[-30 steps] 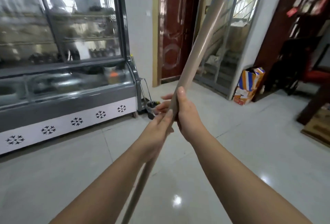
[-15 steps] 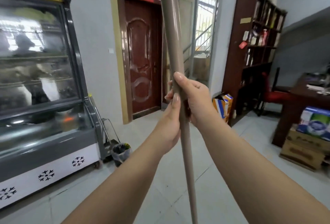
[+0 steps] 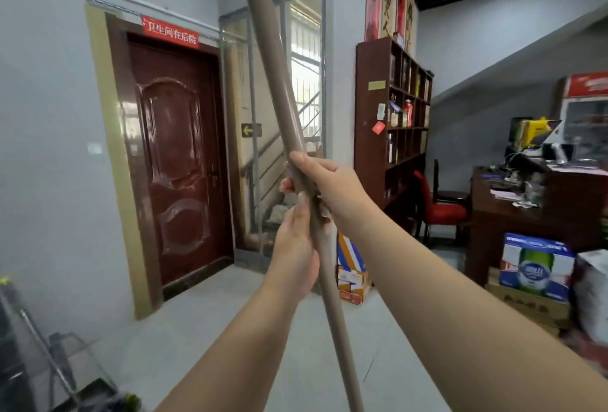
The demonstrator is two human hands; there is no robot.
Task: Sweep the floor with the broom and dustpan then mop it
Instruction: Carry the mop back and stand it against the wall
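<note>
A long tan pole handle (image 3: 278,82) with a blue cap at its top end runs from the upper middle down past the bottom edge; its working head is out of view, so I cannot tell broom from mop. My right hand (image 3: 332,191) grips the pole at chest height, thumb pointing up along it. My left hand (image 3: 294,247) holds the pole just below, fingers wrapped round it. A dustpan with a long metal handle (image 3: 52,359) stands at the lower left by the wall.
A dark red door (image 3: 177,161) is straight ahead, with a stairway opening beside it. A striped carton (image 3: 352,270) stands on the grey tile floor (image 3: 184,329). To the right are a bookshelf (image 3: 391,122), a red chair (image 3: 441,207), a desk (image 3: 526,211) and stacked boxes (image 3: 534,267).
My view has swung up and to the right, away from the glass display case. The pole has tilted from leaning right to leaning left at the top. Both hands stay on it.
</note>
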